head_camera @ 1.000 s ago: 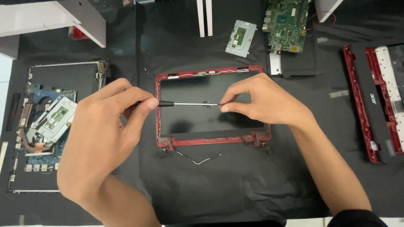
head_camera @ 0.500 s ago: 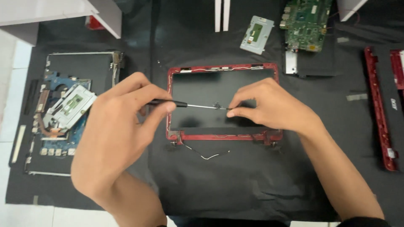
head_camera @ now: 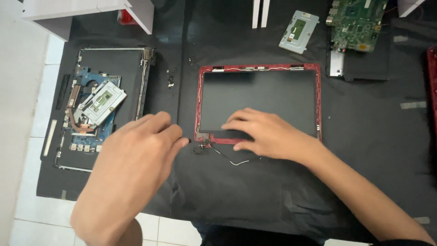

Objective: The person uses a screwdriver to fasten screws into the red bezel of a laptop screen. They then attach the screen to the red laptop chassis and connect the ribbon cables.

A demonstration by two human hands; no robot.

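- While flattened, fingers spread, right hand (head_camera: 268,136) pins red screen frame (head_camera: 259,102) steady.
- Left hand (head_camera: 132,168), grip pinched on black tool tip (head_camera: 185,140), beside frame's hinge corner (head_camera: 202,145).

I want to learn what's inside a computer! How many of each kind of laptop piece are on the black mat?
Red screen frame: 1
Green circuit board: 1
Opened laptop base: 1
Small grey metal bracket: 1
Total: 4
The right hand rests on the frame's bottom edge; the left hand is beside its corner.

left hand (head_camera: 132,168) curled, knuckles up; right hand (head_camera: 268,134) flat, fingers spread (palm down).
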